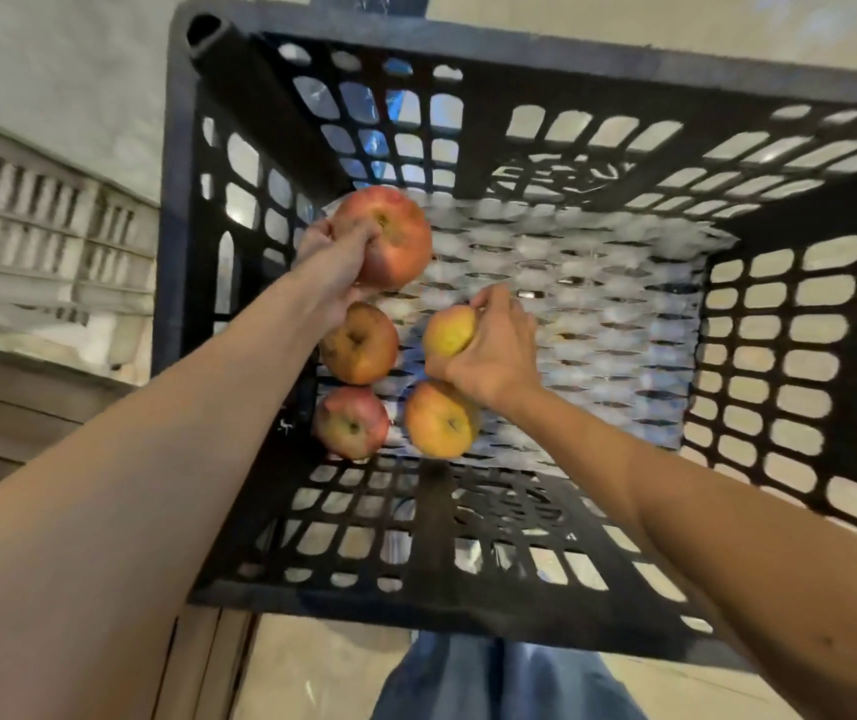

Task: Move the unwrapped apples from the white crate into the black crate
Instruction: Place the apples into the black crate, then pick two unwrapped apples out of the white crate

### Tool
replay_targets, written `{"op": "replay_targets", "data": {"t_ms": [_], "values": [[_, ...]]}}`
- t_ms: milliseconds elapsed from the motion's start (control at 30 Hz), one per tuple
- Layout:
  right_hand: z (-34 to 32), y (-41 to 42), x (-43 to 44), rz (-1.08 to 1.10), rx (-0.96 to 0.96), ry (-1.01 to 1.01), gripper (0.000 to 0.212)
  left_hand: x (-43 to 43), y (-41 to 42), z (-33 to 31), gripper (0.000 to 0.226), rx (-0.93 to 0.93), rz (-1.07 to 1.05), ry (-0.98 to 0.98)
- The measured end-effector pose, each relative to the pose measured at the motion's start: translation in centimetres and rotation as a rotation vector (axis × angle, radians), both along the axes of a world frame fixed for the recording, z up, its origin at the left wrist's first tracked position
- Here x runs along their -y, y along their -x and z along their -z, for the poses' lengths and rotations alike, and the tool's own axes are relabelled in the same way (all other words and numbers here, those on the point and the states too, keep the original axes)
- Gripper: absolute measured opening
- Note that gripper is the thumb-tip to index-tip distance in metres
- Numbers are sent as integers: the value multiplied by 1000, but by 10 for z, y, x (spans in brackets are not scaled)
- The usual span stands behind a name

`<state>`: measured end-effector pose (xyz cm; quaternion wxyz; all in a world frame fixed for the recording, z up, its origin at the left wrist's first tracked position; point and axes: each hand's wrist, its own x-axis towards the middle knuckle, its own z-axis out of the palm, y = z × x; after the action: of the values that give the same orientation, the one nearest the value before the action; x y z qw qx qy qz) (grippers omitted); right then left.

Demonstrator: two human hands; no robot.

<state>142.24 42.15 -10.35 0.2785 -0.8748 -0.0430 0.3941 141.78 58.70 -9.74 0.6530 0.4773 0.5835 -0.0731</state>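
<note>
Blue denim trouser leg [494, 678] over pale floor [322, 667], wooden boards [11, 407] left

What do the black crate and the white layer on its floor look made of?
Black crate: looks like moulded plastic, matt, judging by its one-piece lattice of rounded openings. White layer on its floor: probably foam netting, pale, with a mesh pattern; blur leaves that open.

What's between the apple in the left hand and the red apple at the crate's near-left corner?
One brownish apple, lying on the black crate's floor, shown in the head view.
</note>
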Motion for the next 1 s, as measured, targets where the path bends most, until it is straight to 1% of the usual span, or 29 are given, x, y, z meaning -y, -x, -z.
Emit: {"op": "replay_targets", "data": {"t_ms": [133, 200, 267, 367, 467, 600, 767, 1000], "values": [[12, 6, -7, -127, 58, 21, 71, -2, -5, 15, 55, -17, 56, -80], [17, 7, -12, -173, 104, 32, 70, -5, -5, 21, 57, -18, 102, -85], [21, 9, -16, -181, 140, 34, 69, -9, -3, 28, 59, -17, 156, -84], [24, 13, -17, -172, 170, 24, 69, -12, 3, 33, 62, -40, 251, -146], [23, 15, -15, -171, 163, 19, 76, -10, 11, 33, 59, -69, 282, -204], [20, 16, -7, -212, 54, -11, 87, -9, 19, 31, 53, -130, 332, -312], [18, 12, 2, -191, 64, 3, 82, -6, 20, 26, 52, -147, 354, -379], [24, 11, 8, -164, 73, 8, 85, 0, 26, 24, 46, -99, 381, -485]]}}
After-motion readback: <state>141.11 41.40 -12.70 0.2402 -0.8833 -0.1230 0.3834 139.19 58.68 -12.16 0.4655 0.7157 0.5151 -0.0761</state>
